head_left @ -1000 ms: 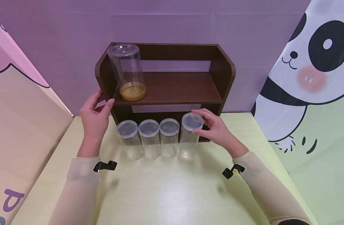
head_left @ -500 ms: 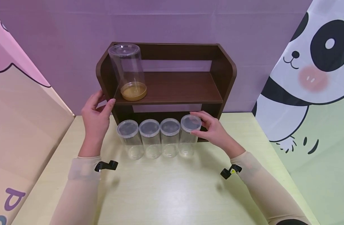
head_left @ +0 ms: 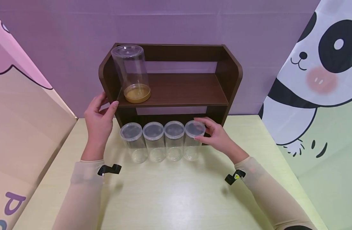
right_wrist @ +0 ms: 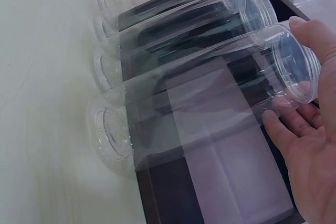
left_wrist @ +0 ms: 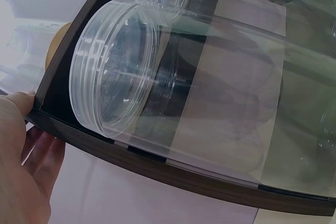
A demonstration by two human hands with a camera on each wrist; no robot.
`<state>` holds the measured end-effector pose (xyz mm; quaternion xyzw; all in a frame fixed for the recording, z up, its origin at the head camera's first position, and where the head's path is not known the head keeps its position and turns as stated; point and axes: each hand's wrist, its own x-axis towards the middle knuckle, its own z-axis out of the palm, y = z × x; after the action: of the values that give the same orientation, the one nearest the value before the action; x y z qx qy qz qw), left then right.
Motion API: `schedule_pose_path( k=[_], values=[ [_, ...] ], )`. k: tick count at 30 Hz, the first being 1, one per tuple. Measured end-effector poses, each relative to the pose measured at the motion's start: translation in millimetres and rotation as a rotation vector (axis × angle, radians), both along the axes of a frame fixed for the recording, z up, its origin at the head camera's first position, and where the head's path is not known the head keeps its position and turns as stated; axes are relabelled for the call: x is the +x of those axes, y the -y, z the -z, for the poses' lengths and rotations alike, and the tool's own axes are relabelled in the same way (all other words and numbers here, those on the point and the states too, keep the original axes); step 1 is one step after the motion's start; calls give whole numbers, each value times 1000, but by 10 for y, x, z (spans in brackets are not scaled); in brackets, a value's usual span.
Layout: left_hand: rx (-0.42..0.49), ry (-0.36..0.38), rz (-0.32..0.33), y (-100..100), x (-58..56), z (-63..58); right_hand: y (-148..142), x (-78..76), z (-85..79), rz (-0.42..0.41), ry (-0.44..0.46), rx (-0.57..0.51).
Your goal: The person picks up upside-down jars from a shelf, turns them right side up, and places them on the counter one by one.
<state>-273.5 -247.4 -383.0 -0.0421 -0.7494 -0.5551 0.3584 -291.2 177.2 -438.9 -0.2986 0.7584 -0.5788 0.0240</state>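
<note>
My right hand holds the rightmost clear plastic jar around its lid, thumb in front and fingers behind. This jar stands upright on the table, at the right end of a row of several like jars with translucent lids. My left hand grips the left side panel of a dark brown two-tier shelf, its thumb on the front edge. In the left wrist view, the left hand is at the shelf's edge, close to the leftmost jar.
A larger clear jar with a gold-coloured base stands at the left end of the shelf's upper tier. The row of jars is just in front of the lower tier. Behind the shelf rises a purple backdrop; the pale table extends forward.
My right hand has come down slightly and to the left with the rightmost jar, whose lid is now level with the others. The left hand keeps its grip on the shelf.
</note>
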Motion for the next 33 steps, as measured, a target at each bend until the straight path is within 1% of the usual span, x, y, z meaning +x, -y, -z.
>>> schedule_pose_path(
  k=[6,14,21,27,33],
  values=[
    [12,2,-5,-3,12,-8,4,-10,50,-16,-9,-29],
    [22,-13,5,8,-15,8,-3,-9,83,-27,-14,-50],
    [19,-6,2,2,-26,16,-11,12,73,-17,-5,-32],
    [8,9,-3,-5,-6,16,-9,18,67,-9,-1,-19],
    [6,20,-4,-7,5,19,-27,5,74,-8,-20,-12]
  ],
)
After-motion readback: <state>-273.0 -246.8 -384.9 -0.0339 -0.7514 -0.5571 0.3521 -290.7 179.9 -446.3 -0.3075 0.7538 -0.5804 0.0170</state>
